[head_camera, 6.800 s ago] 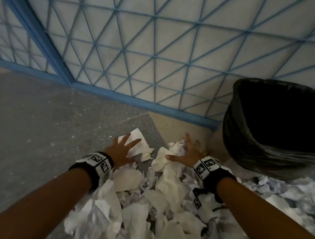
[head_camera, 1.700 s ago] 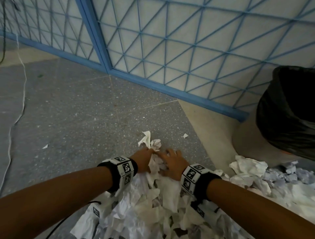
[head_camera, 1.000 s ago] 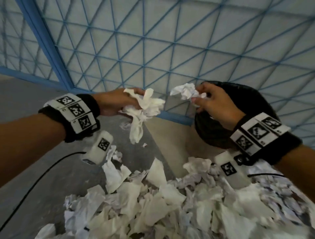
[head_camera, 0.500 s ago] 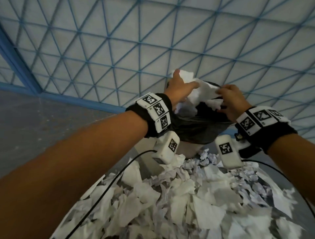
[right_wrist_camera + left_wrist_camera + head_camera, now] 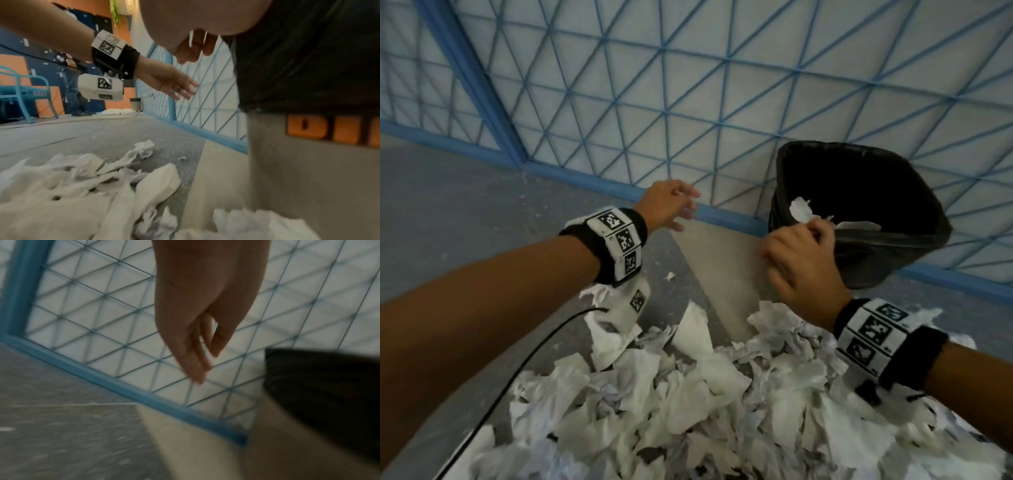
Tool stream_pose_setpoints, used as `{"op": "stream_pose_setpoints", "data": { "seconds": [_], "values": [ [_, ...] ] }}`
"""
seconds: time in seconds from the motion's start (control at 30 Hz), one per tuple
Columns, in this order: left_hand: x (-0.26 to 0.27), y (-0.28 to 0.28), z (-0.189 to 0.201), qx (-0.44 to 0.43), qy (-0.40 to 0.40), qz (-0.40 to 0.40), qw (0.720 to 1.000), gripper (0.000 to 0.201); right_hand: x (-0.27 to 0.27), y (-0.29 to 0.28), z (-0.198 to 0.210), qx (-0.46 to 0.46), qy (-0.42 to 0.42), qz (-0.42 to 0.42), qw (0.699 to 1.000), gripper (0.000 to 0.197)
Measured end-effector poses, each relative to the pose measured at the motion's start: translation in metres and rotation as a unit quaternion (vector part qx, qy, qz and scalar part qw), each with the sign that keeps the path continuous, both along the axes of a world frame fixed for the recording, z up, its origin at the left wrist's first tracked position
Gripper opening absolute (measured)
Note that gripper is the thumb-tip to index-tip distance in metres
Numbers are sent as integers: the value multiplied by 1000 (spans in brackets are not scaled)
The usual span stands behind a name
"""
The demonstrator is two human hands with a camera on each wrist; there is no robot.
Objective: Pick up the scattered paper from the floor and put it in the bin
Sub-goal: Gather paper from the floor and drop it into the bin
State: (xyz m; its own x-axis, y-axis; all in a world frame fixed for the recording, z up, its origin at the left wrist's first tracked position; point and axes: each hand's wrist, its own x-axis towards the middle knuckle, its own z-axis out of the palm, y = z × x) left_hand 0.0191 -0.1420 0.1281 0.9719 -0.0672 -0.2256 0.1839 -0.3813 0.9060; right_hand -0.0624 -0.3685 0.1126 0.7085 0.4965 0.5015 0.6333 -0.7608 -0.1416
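Paper pile: white to pale grey, crumpled, no print legible
Bin liner: black, glossy; white scraps show against it
Bin body: grey-beige, with orange block letters edged dark
Floor: grey, speckled with white flecks; a beige strip runs beside it
Wall panel: pale bluish white under a blue lattice of triangles, thick blue frame
Wristbands: black, carrying white tiles with black square-code marks
Chair: teal; far wall orange and dark navy
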Motion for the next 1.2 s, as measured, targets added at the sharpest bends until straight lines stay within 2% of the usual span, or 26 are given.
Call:
{"op": "stream_pose_setpoints", "data": {
  "seconds": [0.03,0.1,0.13,0.2,0.27,0.33,0.37,0.4,0.43,0.47,0.5,0.57,0.63,0.7,0.77,0.83,0.93,1.03,1.1,1.2],
  "values": [
    [-2,19,-19,107,39,-35,993,28,0,5,-9,-54,-36,-7,998,19],
    [-11,54,-59,312,123,-131,933,48,4,14,-19,-94,-74,-6,993,23],
    [-17,70,-77,369,153,-160,903,58,6,19,-23,-97,-88,9,991,24],
    [-34,93,-103,414,199,-176,871,75,6,34,-33,-108,-94,50,988,27],
    [-48,106,-122,434,224,-180,854,87,4,50,-49,-130,-23,91,987,28],
    [-59,109,-130,441,229,-189,847,93,-1,64,-73,-131,176,66,973,37],
    [-65,107,-131,437,229,-193,848,95,-4,68,-85,-133,309,16,942,45],
    [-69,104,-132,429,228,-199,851,96,-5,72,-99,-138,428,-39,893,57],
    [-74,99,-133,418,223,-208,856,97,-7,76,-111,-143,506,-75,847,69],
    [-78,94,-135,407,212,-218,861,99,-9,81,-123,-137,547,-91,821,79],
    [-82,88,-138,397,196,-228,867,101,-10,88,-132,-121,566,-92,810,86],
    [-91,78,-143,376,172,-242,878,103,-18,105,-138,-105,561,-57,819,95],
    [-100,71,-148,359,168,-255,882,104,-30,119,-139,-130,550,-2,825,100],
    [-112,68,-153,383,138,-282,869,99,-42,128,-143,-191,544,38,816,102],
    [-122,69,-157,419,86,-312,848,83,-52,131,-149,-226,510,57,828,94],
    [-128,70,-159,423,58,-315,848,63,-55,127,-153,-221,455,68,860,70],
    [-123,69,-152,383,77,-288,874,40,-47,117,-148,-192,442,72,873,40],
    [-108,72,-138,330,109,-248,904,42,-33,105,-133,-103,474,26,874,24],
    [-97,77,-123,287,116,-207,928,43,-24,98,-114,-27,475,-17,879,19],
    [-77,83,-86,178,102,-155,967,32,-17,91,-66,104,466,-34,878,17]
  ]
}}
